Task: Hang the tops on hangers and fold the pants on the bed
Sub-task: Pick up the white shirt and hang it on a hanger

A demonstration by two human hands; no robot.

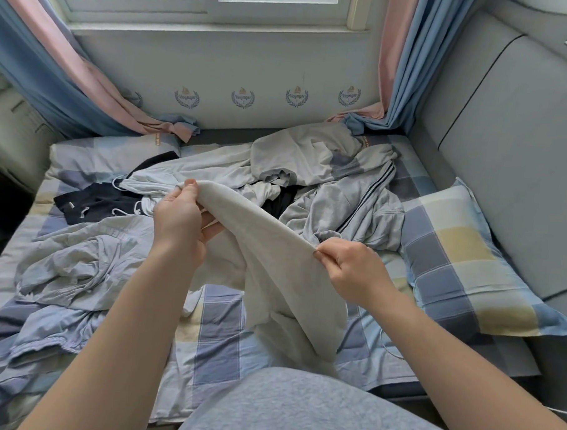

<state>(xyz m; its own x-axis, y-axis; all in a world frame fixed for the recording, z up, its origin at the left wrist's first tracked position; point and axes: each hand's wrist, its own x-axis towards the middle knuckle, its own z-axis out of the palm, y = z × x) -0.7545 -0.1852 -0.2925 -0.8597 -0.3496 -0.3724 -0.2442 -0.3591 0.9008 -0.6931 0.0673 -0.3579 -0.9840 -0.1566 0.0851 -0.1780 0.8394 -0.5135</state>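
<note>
Our left hand [178, 218] and right hand [349, 271] each pinch an edge of a pale garment [273, 279], held above the bed [218, 329]. With such light pinches, its hanging weight could pull it loose onto the crumpled clothes [78, 264].

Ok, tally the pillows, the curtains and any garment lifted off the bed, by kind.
Checked pillows in view: 2
Pink-and-blue curtains: 2
Cream garment, held by the left hand and the right hand: 1
Total: 5
</note>
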